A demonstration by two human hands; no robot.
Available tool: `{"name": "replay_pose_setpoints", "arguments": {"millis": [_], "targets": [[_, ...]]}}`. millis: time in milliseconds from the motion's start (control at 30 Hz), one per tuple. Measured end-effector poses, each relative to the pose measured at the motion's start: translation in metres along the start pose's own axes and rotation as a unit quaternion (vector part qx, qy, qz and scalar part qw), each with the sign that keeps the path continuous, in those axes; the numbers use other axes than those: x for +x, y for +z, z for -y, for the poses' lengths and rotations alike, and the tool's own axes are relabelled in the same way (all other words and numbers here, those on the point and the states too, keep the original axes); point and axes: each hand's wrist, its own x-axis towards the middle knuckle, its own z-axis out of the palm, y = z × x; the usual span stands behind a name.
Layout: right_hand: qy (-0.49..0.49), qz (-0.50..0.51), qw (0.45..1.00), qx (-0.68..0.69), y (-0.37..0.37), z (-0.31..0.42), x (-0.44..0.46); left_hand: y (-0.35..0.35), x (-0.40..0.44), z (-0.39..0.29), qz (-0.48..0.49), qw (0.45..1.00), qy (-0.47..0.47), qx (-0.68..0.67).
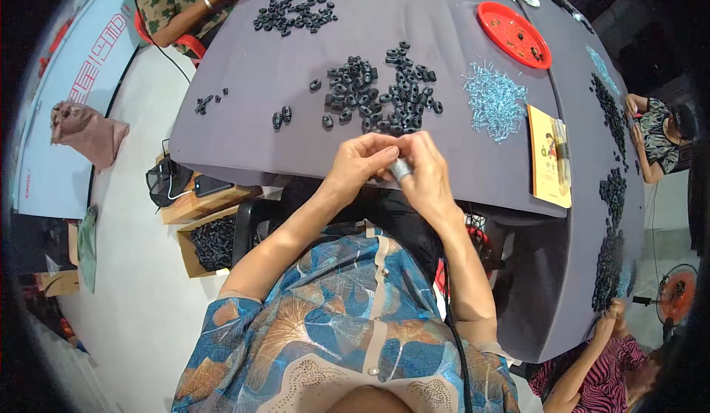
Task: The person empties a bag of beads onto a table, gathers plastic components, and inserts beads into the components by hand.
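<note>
My left hand (pixel 360 163) and my right hand (pixel 427 175) meet at the front edge of the table, fingertips pinched together. Whatever lies between them, if anything, is hidden by the fingers. A grey wrap (pixel 400 169) is around my right thumb. Just beyond my fingers spreads a pile of small black plastic pieces (pixel 362 91), oval, some with visible holes. A few loose black pieces (pixel 282 117) sit to its left. Right of the pile lies a heap of tiny clear-blue pieces (pixel 495 101).
A red tray (pixel 515 34) with a few dark bits and a yellow booklet (pixel 546 158) are on the grey-covered table (pixel 251 87). More black pieces (pixel 296 12) lie farther back. Co-workers sit at left and right. Below the left edge stands a box of black pieces (pixel 214 243).
</note>
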Motion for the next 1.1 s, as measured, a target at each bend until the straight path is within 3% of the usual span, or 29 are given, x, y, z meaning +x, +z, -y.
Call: {"name": "replay_pose_setpoints", "arguments": {"millis": [133,233,300,367,433,533,733,833,933,1100], "targets": [[-0.027,-0.014,1.0,0.006,0.01,0.001,-0.002,-0.009,-0.001,0.003,-0.008,1.0,-0.015,0.019],[0.006,0.036,0.999,0.0,-0.011,0.01,0.002,-0.005,-0.002,0.002,-0.036,0.999,-0.019,0.007],[0.058,0.001,0.998,-0.022,-0.02,-0.004,0.003,-0.006,-0.001,0.005,-0.047,0.999,-0.017,0.013],[0.035,-0.126,0.986,-0.099,-0.031,-0.034,0.005,-0.01,-0.002,0.005,-0.045,0.999,-0.027,0.004],[0.072,-0.184,0.952,-0.235,-0.048,-0.055,0.004,-0.009,-0.003,0.006,-0.05,0.998,0.008,0.044],[0.097,-0.195,0.933,-0.288,-0.062,-0.078,0.0,-0.007,-0.001,0.007,-0.053,0.996,0.033,0.056],[0.091,-0.157,0.929,-0.322,-0.057,-0.09,-0.001,-0.01,0.002,0.008,-0.026,0.996,0.033,0.073],[0.05,-0.131,0.956,-0.257,-0.058,-0.093,-0.001,-0.01,0.001,0.011,-0.02,0.995,0.036,0.086],[0.102,-0.199,0.947,-0.232,-0.06,-0.085,0.002,-0.009,0.0,0.01,-0.017,0.995,0.039,0.09],[0.099,-0.194,0.945,-0.245,-0.065,-0.096,-0.001,-0.01,0.001,0.013,-0.001,0.995,0.045,0.089]]}}
